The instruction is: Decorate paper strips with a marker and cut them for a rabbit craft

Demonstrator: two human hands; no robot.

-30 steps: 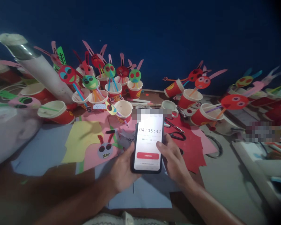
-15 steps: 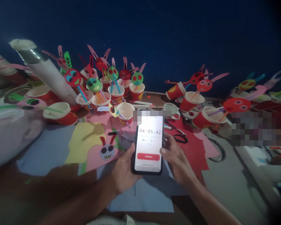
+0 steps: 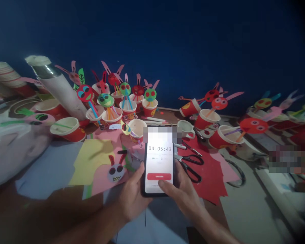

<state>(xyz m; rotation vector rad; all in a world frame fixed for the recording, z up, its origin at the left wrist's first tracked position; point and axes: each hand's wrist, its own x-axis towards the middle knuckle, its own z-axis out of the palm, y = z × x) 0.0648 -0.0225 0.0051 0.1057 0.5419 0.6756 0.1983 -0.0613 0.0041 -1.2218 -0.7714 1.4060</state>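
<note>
Fingers (image 3: 139, 174) of the left hand (image 3: 132, 198) and the right hand (image 3: 180, 193) curl closed around the edges of a smartphone (image 3: 159, 169), gripping it from both sides and tilting its lit screen toward the head camera so that the timer digits 04:05:43 face it, above a red button (image 3: 159, 176) with illegible lettering. Two pairs of black-handled scissors (image 3: 191, 173) lie at 2 o'clock on red paper (image 3: 212, 178), while red paper cups (image 3: 149, 108) with rabbit-eared faces stand at 12 o'clock on the worktop (image 3: 165, 115).
</note>
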